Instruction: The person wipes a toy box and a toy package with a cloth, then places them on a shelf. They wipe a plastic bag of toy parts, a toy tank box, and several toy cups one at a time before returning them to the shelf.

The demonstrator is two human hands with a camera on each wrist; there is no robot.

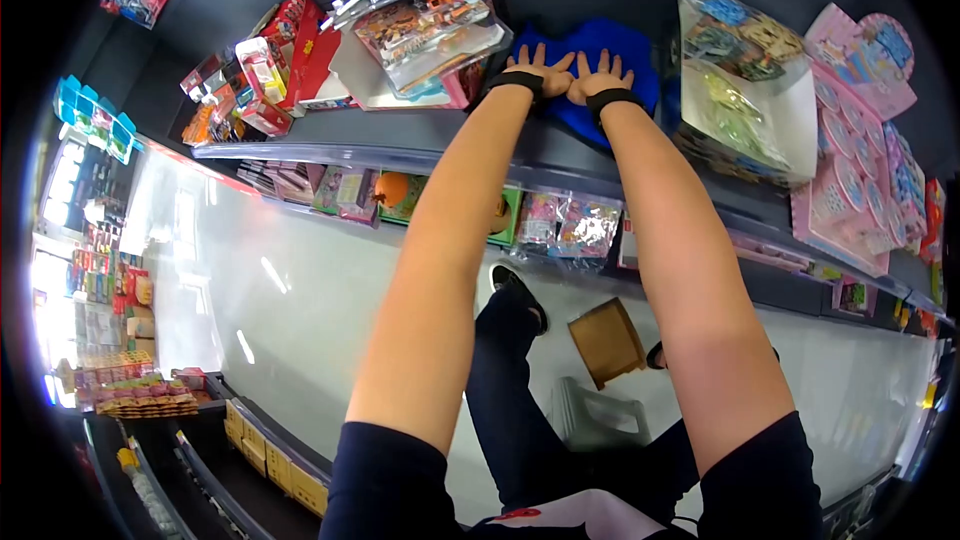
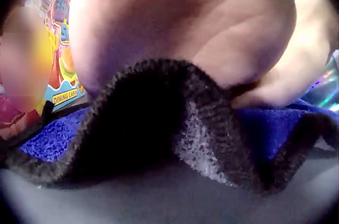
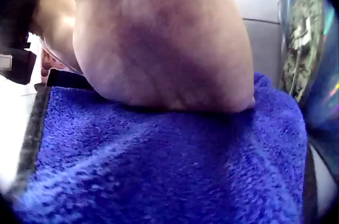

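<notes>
A blue fuzzy towel (image 1: pixel 598 38) with a dark edge lies spread and wrinkled on the grey shelf (image 1: pixel 400 130). My left hand (image 1: pixel 540 70) rests on its left part, fingers straight and spread toward the back. Beside it, my right hand (image 1: pixel 603 78) presses on the towel with spread fingers too, the thumbs close together. In the left wrist view, the dark edge of the towel (image 2: pixel 58 134) buckles up in front of the left hand (image 2: pixel 185 22). The right wrist view has the heel of the right hand (image 3: pixel 164 49) on the blue pile (image 3: pixel 159 165).
Left of the towel stand packaged toys (image 1: pixel 430 30) and red boxes (image 1: pixel 310 55). A box of bagged toys (image 1: pixel 745 90) and pink packages (image 1: pixel 850 160) sit on the right. Below are a cardboard box (image 1: pixel 607 342) and a grey stool (image 1: pixel 600 415) on the floor.
</notes>
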